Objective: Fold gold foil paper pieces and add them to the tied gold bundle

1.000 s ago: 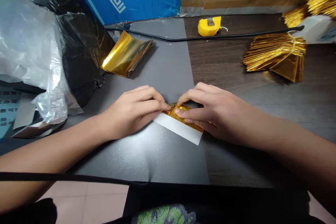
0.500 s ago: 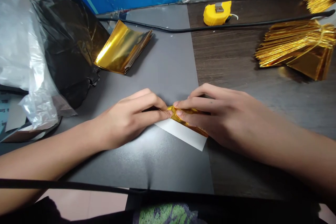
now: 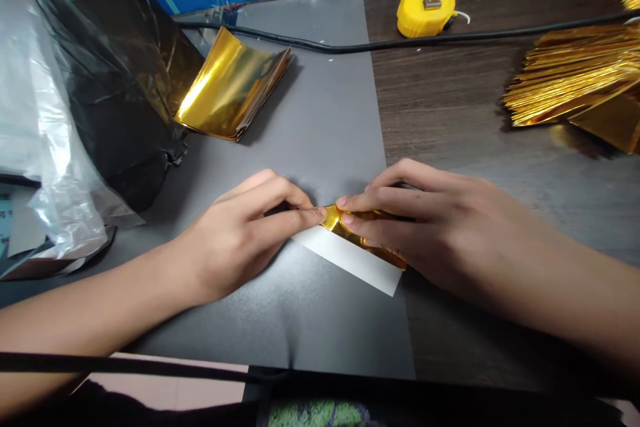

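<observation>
Lately, only a slight change has been made: the fingers of the right hand (image 3: 435,223) are laid out straighter along the gold sheet (image 3: 331,217) than a second ago, and the gold between the two hands looks flatter and catches more light. The framing has also shifted. By this, the sheet seems to be being smoothed or pressed rather than carried anywhere; its white band (image 3: 355,259) is left bare, much as before.

The sheet is set well to the near side of the yellow tape measure (image 3: 425,12) and to its left, mostly on the grey surface (image 3: 330,127). It is seen as a narrow slanting strip, shiny and somewhat rumpled, with the matt white band along its near edge. Whether that band is the sheet's reverse or a separate piece cannot be told. Most of the gold is covered by fingers.

By the left hand (image 3: 240,233) the strip's left end is pinched between thumb and forefinger, the other fingers being curled and partly hidden. By the right, half closed, the gold is held under thumb and fingertips set close together; what is done beneath cannot be seen.

Left of the tape measure, a stack of gold sheets (image 3: 227,90) is left lying; to its right and nearer, a fanned gold bundle (image 3: 575,77) is seen.
</observation>
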`<state>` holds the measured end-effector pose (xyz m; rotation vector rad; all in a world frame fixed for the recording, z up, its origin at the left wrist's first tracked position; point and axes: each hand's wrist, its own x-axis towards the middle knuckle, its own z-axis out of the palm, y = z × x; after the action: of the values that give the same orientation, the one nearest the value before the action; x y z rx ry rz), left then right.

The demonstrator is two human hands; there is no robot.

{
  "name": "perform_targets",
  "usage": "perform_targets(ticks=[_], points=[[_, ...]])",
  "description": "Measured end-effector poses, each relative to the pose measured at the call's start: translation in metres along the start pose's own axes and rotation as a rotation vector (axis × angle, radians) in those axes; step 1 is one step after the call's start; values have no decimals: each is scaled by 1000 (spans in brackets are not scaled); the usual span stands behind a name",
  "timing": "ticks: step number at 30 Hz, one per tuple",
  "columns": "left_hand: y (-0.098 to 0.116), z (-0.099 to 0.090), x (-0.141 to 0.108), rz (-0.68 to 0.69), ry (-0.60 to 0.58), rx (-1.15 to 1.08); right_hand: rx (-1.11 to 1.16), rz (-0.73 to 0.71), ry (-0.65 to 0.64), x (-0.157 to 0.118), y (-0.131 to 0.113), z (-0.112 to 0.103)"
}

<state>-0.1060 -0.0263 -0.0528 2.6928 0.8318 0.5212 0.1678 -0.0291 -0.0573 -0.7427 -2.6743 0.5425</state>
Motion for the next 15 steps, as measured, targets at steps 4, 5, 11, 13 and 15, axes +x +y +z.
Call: perform_targets(ticks=[4, 5, 11, 13, 15], points=[[3, -1, 3, -129, -17, -87, -96, -61, 35, 0, -1, 1], [4, -1, 3, -181, -23, -112, -95, -52, 36, 0, -1, 2], [7, 0, 4, -272, -34, -155, -57, 5, 23, 4, -4, 5], [7, 0, 4, -254, -9, -141, -30, 50, 37, 7, -4, 6], [7, 0, 4, -193, -1, -126, -7, 90, 65, 11, -6, 6]])
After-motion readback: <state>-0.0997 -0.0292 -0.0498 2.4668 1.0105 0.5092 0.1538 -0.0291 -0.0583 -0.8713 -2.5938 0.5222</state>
